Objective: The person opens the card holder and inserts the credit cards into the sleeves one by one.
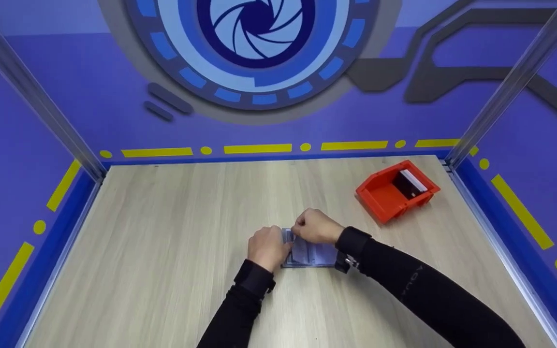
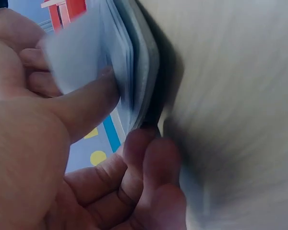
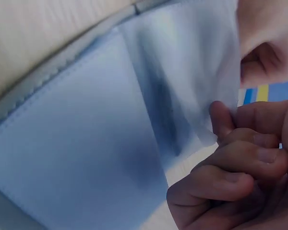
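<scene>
A small card holder [image 1: 324, 255] with a grey-blue cover and clear plastic sleeves lies open on the table between both hands. My left hand [image 1: 266, 249] grips its left side; the left wrist view has the thumb on the stacked sleeves [image 2: 122, 57] and fingers curled under the cover's edge. From above, my right hand [image 1: 318, 227] pinches the edge of one thin sleeve [image 3: 197, 62] between thumb and index finger, the sleeve lifted and bent. In the right wrist view the cover's inner pocket [image 3: 77, 139] lies flat. Whether the sleeves contain anything cannot be made out.
A red plastic bin [image 1: 380, 193] stands at the table's back right, with a dark and white item [image 1: 410, 183] inside. Blue panels with metal posts border the wooden table [image 1: 172, 232] at the back and both sides.
</scene>
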`<action>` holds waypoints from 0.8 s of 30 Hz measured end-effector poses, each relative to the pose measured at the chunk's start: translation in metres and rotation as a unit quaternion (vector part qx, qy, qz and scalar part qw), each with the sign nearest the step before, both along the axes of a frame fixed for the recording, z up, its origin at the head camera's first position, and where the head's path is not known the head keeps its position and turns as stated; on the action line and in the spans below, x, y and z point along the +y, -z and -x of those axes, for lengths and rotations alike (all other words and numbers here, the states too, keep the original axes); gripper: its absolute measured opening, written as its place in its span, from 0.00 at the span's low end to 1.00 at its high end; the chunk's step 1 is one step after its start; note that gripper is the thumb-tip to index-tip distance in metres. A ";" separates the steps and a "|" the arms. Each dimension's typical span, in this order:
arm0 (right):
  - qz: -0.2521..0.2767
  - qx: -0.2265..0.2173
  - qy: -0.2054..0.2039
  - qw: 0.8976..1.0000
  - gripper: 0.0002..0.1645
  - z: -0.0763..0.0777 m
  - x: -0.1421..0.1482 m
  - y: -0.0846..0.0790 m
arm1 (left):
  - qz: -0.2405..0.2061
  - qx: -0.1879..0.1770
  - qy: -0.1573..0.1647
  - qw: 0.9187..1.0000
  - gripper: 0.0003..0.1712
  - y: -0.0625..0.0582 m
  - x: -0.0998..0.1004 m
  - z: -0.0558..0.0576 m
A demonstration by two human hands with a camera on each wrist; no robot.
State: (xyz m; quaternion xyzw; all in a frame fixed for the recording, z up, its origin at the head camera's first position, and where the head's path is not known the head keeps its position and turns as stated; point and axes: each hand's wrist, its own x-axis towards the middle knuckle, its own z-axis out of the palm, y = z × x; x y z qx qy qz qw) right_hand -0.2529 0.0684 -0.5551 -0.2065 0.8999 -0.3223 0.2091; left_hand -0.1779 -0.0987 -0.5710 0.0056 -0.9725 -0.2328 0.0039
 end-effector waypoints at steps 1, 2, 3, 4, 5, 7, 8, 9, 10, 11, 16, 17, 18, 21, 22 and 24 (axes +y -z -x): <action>-0.004 0.003 0.000 1.000 0.21 0.000 -0.001 0.002 | 0.002 0.001 0.001 1.000 0.25 0.000 0.000 0.000; -0.009 0.005 0.001 1.000 0.21 -0.001 -0.003 0.003 | 0.002 0.001 0.003 1.000 0.25 -0.001 0.000 0.000; -0.016 0.006 0.000 1.000 0.21 -0.001 -0.004 0.004 | 0.001 0.000 0.005 1.000 0.25 -0.001 -0.001 0.000; -0.021 0.007 -0.002 1.000 0.21 -0.001 -0.004 0.004 | -0.002 -0.002 0.006 1.000 0.25 -0.002 -0.001 0.000; -0.026 0.008 -0.004 1.000 0.21 -0.001 -0.005 0.004 | -0.005 -0.005 0.008 1.000 0.25 -0.002 -0.002 0.000; -0.035 0.011 -0.009 0.999 0.21 -0.001 -0.006 0.004 | -0.012 -0.009 0.010 1.000 0.25 -0.004 -0.003 0.000; -0.038 0.012 -0.013 0.999 0.22 -0.001 -0.007 0.003 | -0.015 -0.011 0.011 1.000 0.25 -0.005 -0.004 0.000; -0.038 0.013 -0.016 0.999 0.22 -0.001 -0.007 0.003 | -0.018 -0.012 0.011 1.000 0.25 -0.006 -0.005 0.000; -0.037 0.015 -0.018 0.999 0.23 -0.001 -0.007 0.002 | -0.020 -0.013 0.012 1.000 0.25 -0.007 -0.005 0.000; -0.035 0.017 -0.018 0.999 0.24 -0.002 -0.006 0.002 | -0.021 -0.012 0.013 1.000 0.24 -0.007 -0.005 0.000; -0.027 0.020 -0.013 0.999 0.33 -0.005 -0.004 0.000 | -0.025 -0.007 0.016 1.000 0.26 -0.007 -0.005 0.000; -0.024 0.016 -0.008 1.000 0.34 -0.006 -0.004 0.000 | -0.025 -0.006 0.015 1.000 0.27 -0.007 -0.005 -0.001; -0.021 0.009 -0.006 1.000 0.34 -0.006 -0.004 -0.001 | -0.024 -0.005 0.015 1.000 0.27 -0.007 -0.005 -0.001; -0.009 -0.002 -0.002 1.000 0.35 -0.009 -0.003 -0.003 | -0.026 0.003 0.011 1.000 0.30 -0.004 -0.004 -0.001; -0.008 -0.001 -0.005 1.000 0.35 -0.010 -0.003 -0.004 | -0.025 0.002 0.009 1.000 0.31 -0.002 -0.003 -0.001; -0.006 0.011 -0.016 1.000 0.35 -0.013 -0.001 -0.005 | -0.019 0.002 0.003 1.000 0.32 0.000 -0.002 -0.001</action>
